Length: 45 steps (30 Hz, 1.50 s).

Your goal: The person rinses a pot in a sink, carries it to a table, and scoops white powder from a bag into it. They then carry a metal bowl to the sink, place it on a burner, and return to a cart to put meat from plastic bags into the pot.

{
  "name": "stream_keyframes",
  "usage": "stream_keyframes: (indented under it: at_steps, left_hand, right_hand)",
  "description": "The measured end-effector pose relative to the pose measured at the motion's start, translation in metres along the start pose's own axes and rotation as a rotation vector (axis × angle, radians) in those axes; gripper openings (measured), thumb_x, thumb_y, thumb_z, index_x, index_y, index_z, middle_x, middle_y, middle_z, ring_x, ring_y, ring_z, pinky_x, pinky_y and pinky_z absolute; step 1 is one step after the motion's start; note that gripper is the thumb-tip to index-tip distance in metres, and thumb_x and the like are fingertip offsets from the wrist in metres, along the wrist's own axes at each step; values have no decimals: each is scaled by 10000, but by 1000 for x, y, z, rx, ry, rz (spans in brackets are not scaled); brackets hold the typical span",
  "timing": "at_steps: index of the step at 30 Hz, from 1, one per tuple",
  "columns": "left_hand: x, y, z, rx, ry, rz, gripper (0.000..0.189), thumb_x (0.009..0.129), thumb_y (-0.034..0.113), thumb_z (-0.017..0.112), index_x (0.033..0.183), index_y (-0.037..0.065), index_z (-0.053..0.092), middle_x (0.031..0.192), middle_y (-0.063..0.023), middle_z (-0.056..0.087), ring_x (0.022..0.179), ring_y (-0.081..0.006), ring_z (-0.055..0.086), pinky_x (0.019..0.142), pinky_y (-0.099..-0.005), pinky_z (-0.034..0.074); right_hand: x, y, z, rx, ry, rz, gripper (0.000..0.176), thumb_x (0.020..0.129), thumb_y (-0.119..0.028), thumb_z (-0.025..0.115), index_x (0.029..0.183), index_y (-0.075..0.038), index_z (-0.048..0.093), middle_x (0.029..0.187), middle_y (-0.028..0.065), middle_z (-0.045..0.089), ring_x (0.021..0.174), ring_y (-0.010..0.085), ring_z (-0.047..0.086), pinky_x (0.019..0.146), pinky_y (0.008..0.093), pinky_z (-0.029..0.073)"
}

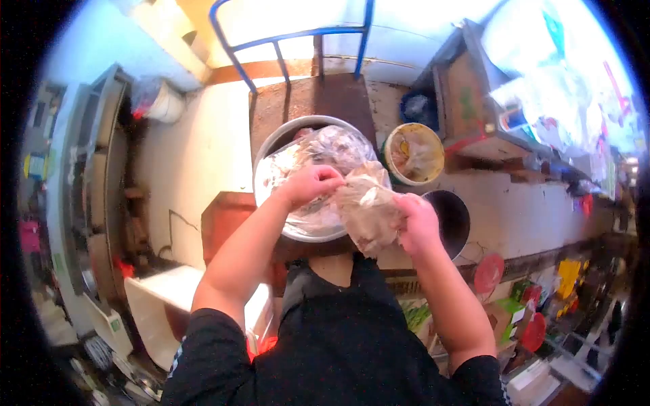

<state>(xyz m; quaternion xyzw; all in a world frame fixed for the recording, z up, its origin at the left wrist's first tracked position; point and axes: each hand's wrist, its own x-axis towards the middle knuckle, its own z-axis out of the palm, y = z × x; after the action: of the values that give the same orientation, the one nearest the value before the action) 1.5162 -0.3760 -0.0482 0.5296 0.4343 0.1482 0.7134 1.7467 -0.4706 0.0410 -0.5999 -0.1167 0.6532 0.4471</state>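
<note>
A clear plastic bag (369, 210) with pale brownish contents hangs between my hands, over the right front rim of a large round metal basin (261, 183). My left hand (315, 184) is closed, its fingers pinching the bag's upper left edge. On the bag's right side, my right hand (416, 223) is wrapped round it. Inside the basin lie more clear plastic bags (338, 145) with pinkish and pale contents, which I cannot make out in detail.
Right of the basin stand a yellow-rimmed bucket (414, 154) holding a bag and a dark round pot (450, 223). A blue-handled cart (305, 95) is under the basin. A white bucket (162, 101) stands at left, a wooden cabinet (467, 101) at right, a white container (159, 304) at lower left.
</note>
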Motion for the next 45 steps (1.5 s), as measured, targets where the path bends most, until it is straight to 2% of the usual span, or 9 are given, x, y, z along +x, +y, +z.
stream_keyframes:
  at_steps: [5, 9, 11, 16, 21, 30, 35, 40, 45]
  left_hand:
    - [71, 13, 98, 650, -41, 634, 249, 798, 192, 633, 1023, 86, 630, 1012, -102, 586, 986, -256, 548, 880, -343, 427]
    - [114, 39, 196, 590, -282, 520, 189, 786, 202, 639, 862, 38, 583, 961, -104, 610, 919, -260, 581, 825, -351, 456]
    - [123, 61, 237, 679, -289, 175, 212, 769, 216, 652, 866, 40, 582, 852, -97, 623, 796, -274, 606, 723, -363, 480]
    - [157, 40, 322, 761, -319, 725, 200, 810, 220, 538, 930, 62, 556, 787, -140, 589, 786, -339, 577, 694, -424, 459]
    - [174, 57, 387, 629, -45, 400, 200, 824, 224, 479, 870, 41, 546, 833, -177, 570, 845, -359, 552, 719, -422, 445]
    - [186, 101, 422, 630, -354, 503, 163, 761, 196, 516, 747, 38, 551, 683, -117, 562, 680, -294, 557, 624, -377, 437]
    - [198, 123, 424, -94, -729, -63, 68, 712, 89, 575, 662, 78, 530, 637, 60, 475, 589, -60, 444, 523, -242, 353]
    - [201, 147, 422, 99, -735, -85, 31, 714, 104, 599, 700, 89, 576, 666, 60, 513, 615, -57, 471, 534, -235, 368]
    - [178, 186, 446, 694, -728, 657, 195, 770, 237, 608, 752, 42, 599, 675, -68, 587, 645, -221, 571, 618, -332, 452]
  right_hand:
    - [-28, -21, -68, 81, 20, -85, 135, 831, -129, 574, 894, -12, 598, 853, 49, 626, 734, 136, 581, 622, 261, 450]
    - [-44, -28, -139, 177, 78, -138, 127, 843, -129, 576, 903, -18, 593, 859, 42, 622, 741, 118, 576, 611, 247, 444]
    - [-53, -27, -177, 258, 152, -163, 115, 852, -134, 572, 897, -31, 591, 833, 29, 614, 710, 115, 566, 601, 249, 446]
    - [-74, -22, -245, 375, 244, -205, 102, 859, -136, 562, 896, -45, 589, 813, 22, 601, 678, 110, 548, 584, 255, 453]
    - [-85, -8, -301, 447, 286, -257, 128, 881, -152, 541, 918, -37, 583, 841, 31, 602, 678, 113, 552, 564, 255, 470]
    - [-106, -44, -341, 205, 458, -275, 200, 915, -154, 506, 1016, -1, 587, 949, 38, 613, 800, 117, 582, 672, 271, 488]
    - [-116, -29, -369, 226, 364, -309, 245, 922, -121, 491, 1099, 16, 592, 1021, 53, 612, 901, 139, 561, 845, 298, 430]
    - [-125, -20, -392, 373, 230, -412, 222, 903, -109, 523, 1051, 21, 627, 967, 42, 603, 895, 148, 540, 840, 287, 405]
    - [-135, -43, -412, 62, 59, -416, 164, 812, -74, 609, 671, -17, 550, 720, -5, 473, 713, 110, 461, 689, 256, 362]
